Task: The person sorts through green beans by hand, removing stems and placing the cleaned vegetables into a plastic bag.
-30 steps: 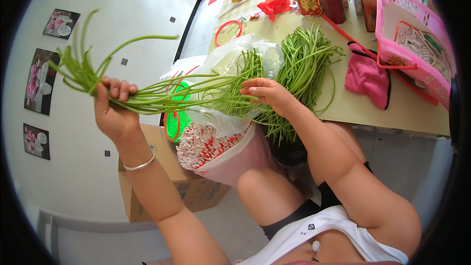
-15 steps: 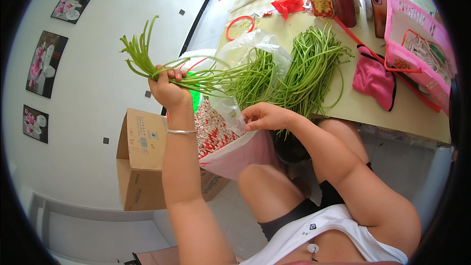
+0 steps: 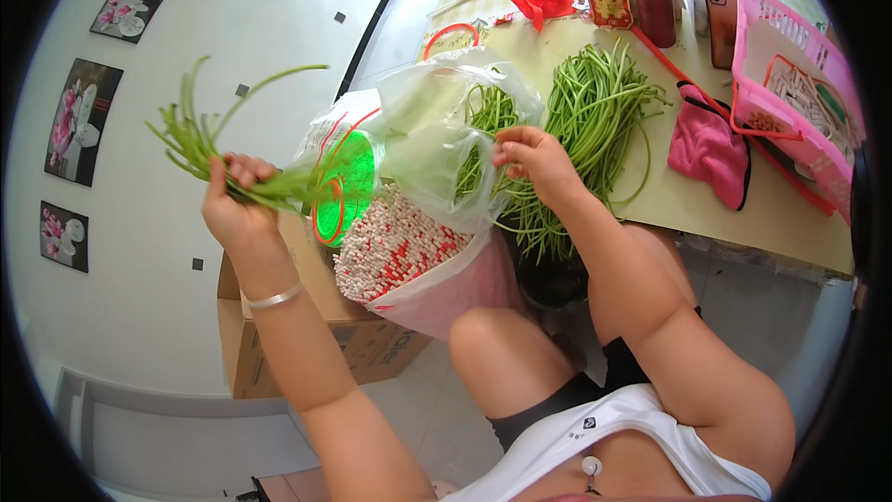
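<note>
Your left hand (image 3: pixel 243 203) has a solid fist around a bunch of green stems (image 3: pixel 190 151), fingers wrapped right round it. That bunch is up in the air on your left, near the cardboard box (image 3: pixel 307 344): one end fans out past your thumb, with a long stem arching over, and the other end is a blur in front of the bright green round thing (image 3: pixel 358 181).

Your right hand (image 3: pixel 541 165) has its thumb and fingertips bunched nearly together at the edge of the clear plastic bag (image 3: pixel 423 163). Can't tell from here if you've actually got a pinch of plastic or a stem in there.

More stems (image 3: pixel 492 107) show in the bag's opening, and the big pile (image 3: pixel 595 102) sits on the table (image 3: pixel 762 234) just right of it, tips hanging over the edge. Below the bag you've got a sack (image 3: pixel 455 293) full of little white and red pieces (image 3: pixel 395 251). Pink cloth (image 3: pixel 708 149) and pink basket (image 3: pixel 790 19) are off to the right.
</note>
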`<state>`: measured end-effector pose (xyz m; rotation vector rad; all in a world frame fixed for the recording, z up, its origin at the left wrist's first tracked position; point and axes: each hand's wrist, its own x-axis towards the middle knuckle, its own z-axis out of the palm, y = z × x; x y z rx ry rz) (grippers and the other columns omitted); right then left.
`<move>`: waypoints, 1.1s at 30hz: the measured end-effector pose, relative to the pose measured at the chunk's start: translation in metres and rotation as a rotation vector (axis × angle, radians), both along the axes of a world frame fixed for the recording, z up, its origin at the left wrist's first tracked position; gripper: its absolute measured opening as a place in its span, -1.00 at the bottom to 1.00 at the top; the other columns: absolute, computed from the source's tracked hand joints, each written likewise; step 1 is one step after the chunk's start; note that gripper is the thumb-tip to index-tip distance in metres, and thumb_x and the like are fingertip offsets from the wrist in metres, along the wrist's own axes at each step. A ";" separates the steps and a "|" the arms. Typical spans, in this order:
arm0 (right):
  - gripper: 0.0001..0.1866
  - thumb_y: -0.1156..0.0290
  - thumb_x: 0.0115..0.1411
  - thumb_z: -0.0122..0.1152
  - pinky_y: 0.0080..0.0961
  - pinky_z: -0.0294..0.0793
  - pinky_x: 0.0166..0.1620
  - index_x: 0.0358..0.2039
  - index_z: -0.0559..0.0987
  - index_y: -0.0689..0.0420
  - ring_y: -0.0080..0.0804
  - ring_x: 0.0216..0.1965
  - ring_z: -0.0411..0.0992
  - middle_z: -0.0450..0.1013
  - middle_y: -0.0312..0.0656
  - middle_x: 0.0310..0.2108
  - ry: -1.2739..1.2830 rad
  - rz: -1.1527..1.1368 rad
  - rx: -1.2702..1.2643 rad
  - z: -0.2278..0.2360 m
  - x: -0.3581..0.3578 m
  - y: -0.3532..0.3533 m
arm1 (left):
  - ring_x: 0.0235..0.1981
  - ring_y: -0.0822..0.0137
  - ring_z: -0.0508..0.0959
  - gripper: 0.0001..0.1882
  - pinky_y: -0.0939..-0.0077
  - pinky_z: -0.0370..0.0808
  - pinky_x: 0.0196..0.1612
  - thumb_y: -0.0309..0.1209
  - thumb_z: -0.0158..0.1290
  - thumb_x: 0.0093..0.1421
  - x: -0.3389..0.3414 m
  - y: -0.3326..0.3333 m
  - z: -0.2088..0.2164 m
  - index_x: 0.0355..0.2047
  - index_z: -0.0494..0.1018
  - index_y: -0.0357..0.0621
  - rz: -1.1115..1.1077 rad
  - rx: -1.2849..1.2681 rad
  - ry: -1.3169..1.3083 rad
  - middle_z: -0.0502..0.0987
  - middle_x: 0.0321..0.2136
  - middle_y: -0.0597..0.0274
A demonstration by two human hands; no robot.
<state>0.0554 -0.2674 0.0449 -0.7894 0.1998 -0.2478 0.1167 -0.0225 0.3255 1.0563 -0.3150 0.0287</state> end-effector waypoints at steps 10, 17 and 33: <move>-0.81 0.29 0.24 0.10 -0.72 0.26 -0.48 -0.39 0.55 0.14 -0.71 -0.57 0.32 0.51 -0.34 -0.49 -0.182 0.174 -0.167 0.022 -0.025 -0.011 | -0.63 0.43 0.27 -0.81 0.45 0.29 -0.51 -0.30 0.02 0.24 -0.120 0.009 -0.163 -0.26 0.40 -0.16 -0.333 -0.093 0.375 0.25 -0.60 0.35; -0.70 0.20 0.24 0.12 -0.72 0.25 -0.54 -0.53 0.56 0.12 -0.70 -0.62 0.32 0.50 -0.33 -0.58 -0.213 0.521 -0.339 0.026 -0.043 0.009 | -0.64 0.47 0.25 -0.79 0.47 0.27 -0.51 -0.28 -0.01 0.28 -0.140 0.021 -0.226 -0.29 0.36 -0.20 -0.246 -0.167 0.398 0.24 -0.62 0.36; -0.58 0.61 0.09 0.09 -0.43 0.38 0.01 0.02 0.43 0.31 -0.40 -0.11 0.43 0.49 -0.05 -0.10 -0.070 0.730 -0.352 -0.018 -0.063 0.107 | -0.62 0.43 0.32 -0.88 0.43 0.34 -0.49 -0.41 0.01 0.25 -0.152 0.032 -0.281 -0.27 0.32 -0.12 -0.167 -0.138 0.559 0.30 -0.58 0.31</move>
